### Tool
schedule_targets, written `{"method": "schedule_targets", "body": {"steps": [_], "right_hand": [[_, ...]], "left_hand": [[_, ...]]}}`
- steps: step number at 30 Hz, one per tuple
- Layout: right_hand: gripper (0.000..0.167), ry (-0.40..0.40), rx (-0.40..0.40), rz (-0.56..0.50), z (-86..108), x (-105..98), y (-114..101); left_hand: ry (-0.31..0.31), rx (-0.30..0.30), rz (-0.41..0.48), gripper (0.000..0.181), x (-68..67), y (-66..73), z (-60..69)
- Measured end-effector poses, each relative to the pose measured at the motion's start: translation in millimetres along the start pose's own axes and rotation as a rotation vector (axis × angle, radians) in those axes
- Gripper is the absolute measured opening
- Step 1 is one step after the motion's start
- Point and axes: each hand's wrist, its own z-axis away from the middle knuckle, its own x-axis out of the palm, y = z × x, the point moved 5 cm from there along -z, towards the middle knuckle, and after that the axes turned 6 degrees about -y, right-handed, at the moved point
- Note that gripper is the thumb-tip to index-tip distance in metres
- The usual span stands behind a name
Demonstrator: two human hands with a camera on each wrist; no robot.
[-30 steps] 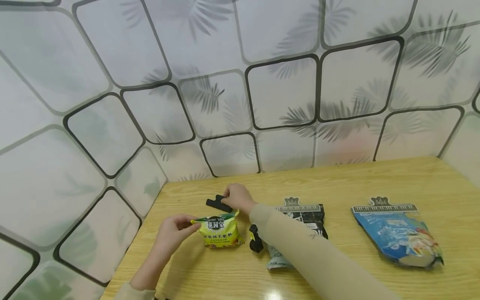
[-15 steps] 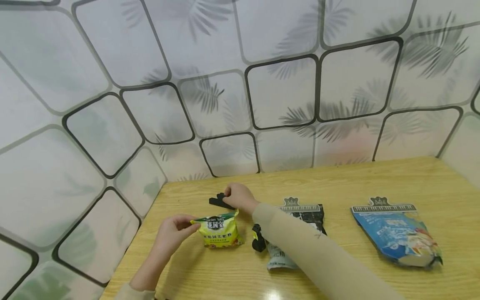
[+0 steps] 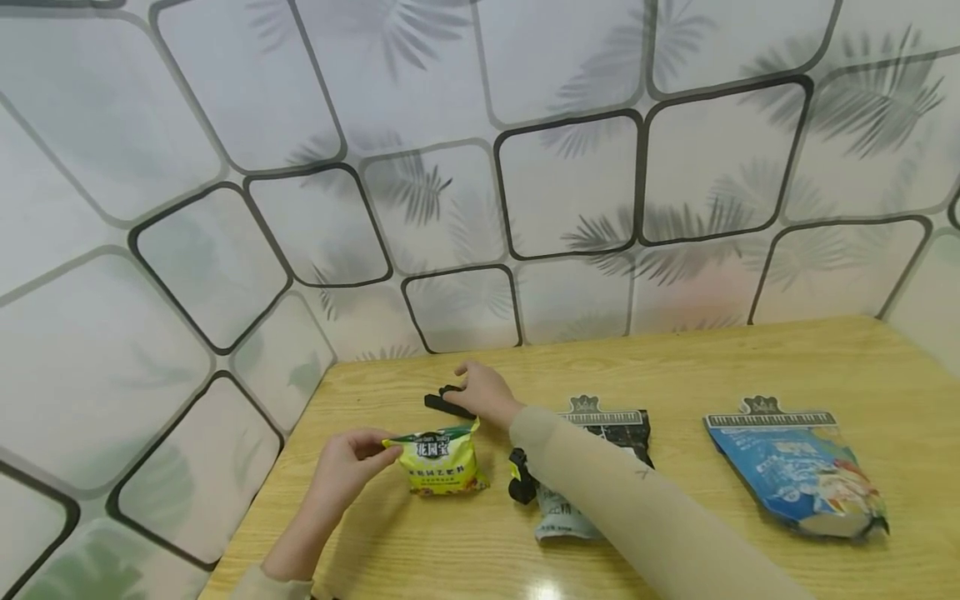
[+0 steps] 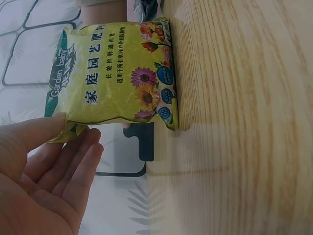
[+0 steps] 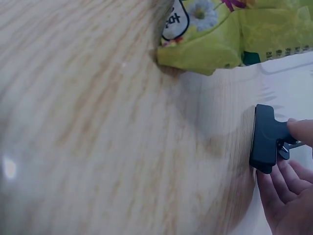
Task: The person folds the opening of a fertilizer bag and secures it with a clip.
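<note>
A yellow fertilizer bag [image 3: 442, 477] with a green top edge stands upright on the table. My left hand [image 3: 347, 467] pinches its upper left corner between thumb and fingers; the left wrist view shows the printed flowers on the bag [image 4: 117, 78] and the hand [image 4: 54, 181] at its corner. Behind the bag, my right hand [image 3: 489, 395] grips a black clip [image 3: 447, 406] by its handles. In the right wrist view, the thumb lies on one handle of the clip [image 5: 265, 137], and the other fingers of the hand [image 5: 288, 196] are behind and below it.
To the right lies a black and pale bag [image 3: 566, 517] with a piano-patterned clip [image 3: 585, 408], partly hidden by my right sleeve. A small black object [image 3: 521, 477] is beside it. Farther right rests a clipped blue bag [image 3: 798, 475]. A patterned wall [image 3: 442, 312] borders the wooden table.
My right hand has moved slightly right with the black clip, which has turned so it looks narrower from the head. The left hand and the fertilizer bag stay in place.
</note>
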Motion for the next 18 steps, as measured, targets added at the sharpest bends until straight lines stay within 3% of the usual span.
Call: {"method": "schedule_targets", "body": {"steps": [9,18], "right_hand": [[0.027,0.014,-0.031,0.088,0.5,-1.6,-2.7],[0.023,0.008,-0.061,0.117,3.0,-6.6,-5.4]], "left_hand": [[-0.003,-0.011,0.014,0.016,0.7,0.0,1.4],[0.005,-0.003,0.013,0.015,0.5,1.7,1.6]]}}
